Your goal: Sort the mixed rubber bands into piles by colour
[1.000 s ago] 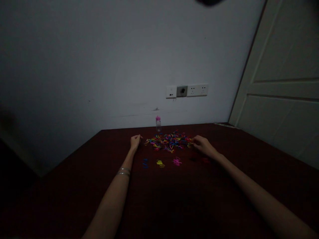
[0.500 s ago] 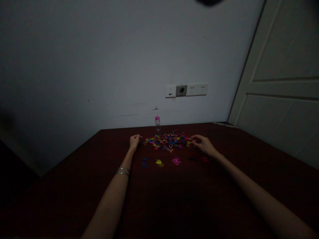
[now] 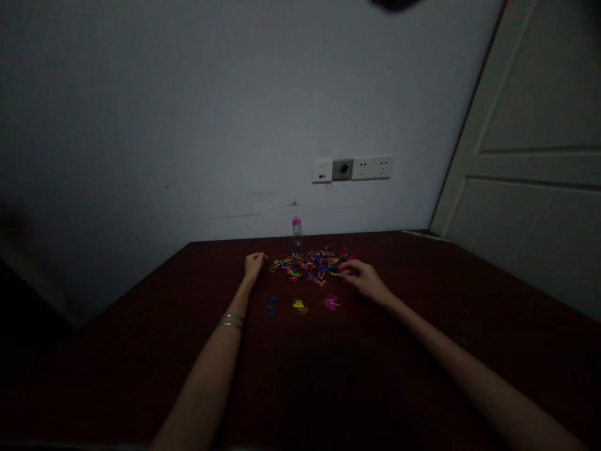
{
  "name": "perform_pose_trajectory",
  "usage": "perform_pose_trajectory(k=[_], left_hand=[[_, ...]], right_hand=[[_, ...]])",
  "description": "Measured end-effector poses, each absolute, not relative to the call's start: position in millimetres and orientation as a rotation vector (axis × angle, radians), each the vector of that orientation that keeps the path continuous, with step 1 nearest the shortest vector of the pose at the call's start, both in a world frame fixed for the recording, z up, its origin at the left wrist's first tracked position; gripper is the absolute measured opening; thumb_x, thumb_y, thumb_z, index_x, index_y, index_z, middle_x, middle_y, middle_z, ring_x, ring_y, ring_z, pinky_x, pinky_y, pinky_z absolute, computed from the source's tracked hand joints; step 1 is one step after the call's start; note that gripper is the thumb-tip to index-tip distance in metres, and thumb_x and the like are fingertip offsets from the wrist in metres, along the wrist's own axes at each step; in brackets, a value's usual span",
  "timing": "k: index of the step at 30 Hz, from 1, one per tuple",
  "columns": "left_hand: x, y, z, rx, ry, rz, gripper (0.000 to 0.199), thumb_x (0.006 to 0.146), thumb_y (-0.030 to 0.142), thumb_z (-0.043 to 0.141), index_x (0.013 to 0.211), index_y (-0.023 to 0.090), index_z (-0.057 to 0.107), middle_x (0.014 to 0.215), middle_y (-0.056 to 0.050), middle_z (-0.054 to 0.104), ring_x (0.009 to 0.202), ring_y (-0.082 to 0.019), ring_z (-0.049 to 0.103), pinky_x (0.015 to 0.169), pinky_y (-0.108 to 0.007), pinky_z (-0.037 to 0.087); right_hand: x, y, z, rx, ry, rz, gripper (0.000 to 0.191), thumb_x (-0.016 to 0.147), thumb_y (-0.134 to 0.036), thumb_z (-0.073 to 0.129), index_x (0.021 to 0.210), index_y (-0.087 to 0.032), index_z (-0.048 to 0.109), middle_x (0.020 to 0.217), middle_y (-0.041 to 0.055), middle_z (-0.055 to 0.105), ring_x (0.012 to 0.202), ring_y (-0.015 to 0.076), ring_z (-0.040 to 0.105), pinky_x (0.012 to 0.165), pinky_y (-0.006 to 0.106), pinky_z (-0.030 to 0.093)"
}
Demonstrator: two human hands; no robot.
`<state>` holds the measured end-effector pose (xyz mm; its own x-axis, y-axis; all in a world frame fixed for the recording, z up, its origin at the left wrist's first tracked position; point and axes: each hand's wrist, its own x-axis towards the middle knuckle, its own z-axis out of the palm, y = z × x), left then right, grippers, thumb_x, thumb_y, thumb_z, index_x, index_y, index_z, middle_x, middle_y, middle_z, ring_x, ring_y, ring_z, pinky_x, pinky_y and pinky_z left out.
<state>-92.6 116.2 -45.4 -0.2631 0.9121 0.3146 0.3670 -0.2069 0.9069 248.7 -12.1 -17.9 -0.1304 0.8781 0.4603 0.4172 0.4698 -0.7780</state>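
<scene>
A loose pile of small multicoloured loops (image 3: pixel 312 264), shaped like paper clips or rubber bands, lies on the dark red table (image 3: pixel 291 357). My right hand (image 3: pixel 364 280) is at the pile's right edge, thumb and fingers drawn close together; anything between the tips is too small to make out. Left of the pile my left hand (image 3: pixel 254 265) rests on the table, fingers curled closed, apart from the loops; nothing shows in it. Nearer me lie three small groups in a row: blue loops (image 3: pixel 272 306), yellow loops (image 3: pixel 299 306) and pink loops (image 3: pixel 331 302).
Behind the pile stands a clear bottle with a pink top (image 3: pixel 297 232), close to the wall. Wall sockets (image 3: pixel 352 169) are above the table's back edge. A pale panelled door (image 3: pixel 530 188) is at the right. The light is dim.
My right hand has moved left and slightly toward me along the pile's right side. My left hand has stayed in place. The view has shifted very slightly.
</scene>
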Motion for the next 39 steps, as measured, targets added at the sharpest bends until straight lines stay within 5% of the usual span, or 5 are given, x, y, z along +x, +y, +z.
perform_pose_trajectory(k=[16, 29, 39], left_hand=[[-90.5, 115.4, -45.4, 1.558, 1.621, 1.435, 0.03, 0.07, 0.035, 0.044, 0.06, 0.013, 0.062, 0.042, 0.003, 0.043, 0.041, -0.009, 0.038, 0.044, -0.02, 0.027], [-90.6, 115.1, -45.4, 1.581, 1.607, 1.427, 0.032, 0.072, 0.037, 0.046, 0.061, 0.012, 0.062, 0.042, 0.003, 0.042, 0.042, -0.009, 0.038, 0.043, -0.02, 0.026], [-90.0, 108.7, -42.2, 1.632, 1.578, 1.332, 0.03, 0.07, 0.038, 0.05, 0.064, 0.012, 0.065, 0.042, 0.003, 0.044, 0.041, -0.008, 0.038, 0.043, -0.02, 0.026]], right_hand=[[168.5, -58.8, -14.9, -0.773, -2.075, 0.709, 0.02, 0.075, -0.011, 0.052, 0.09, -0.019, 0.061, 0.091, 0.0045, 0.061, 0.081, 0.014, 0.062, 0.073, 0.029, 0.052], [299.8, -3.2, -2.0, -1.216, -1.827, -0.007, 0.022, 0.078, -0.025, 0.047, 0.089, -0.019, 0.065, 0.091, 0.0066, 0.067, 0.085, 0.0197, 0.061, 0.08, 0.033, 0.046], [380.5, 13.5, -38.7, -1.657, -1.681, -0.105, 0.031, 0.078, -0.027, 0.044, 0.096, -0.016, 0.066, 0.096, 0.0093, 0.068, 0.086, 0.0218, 0.062, 0.081, 0.033, 0.046]])
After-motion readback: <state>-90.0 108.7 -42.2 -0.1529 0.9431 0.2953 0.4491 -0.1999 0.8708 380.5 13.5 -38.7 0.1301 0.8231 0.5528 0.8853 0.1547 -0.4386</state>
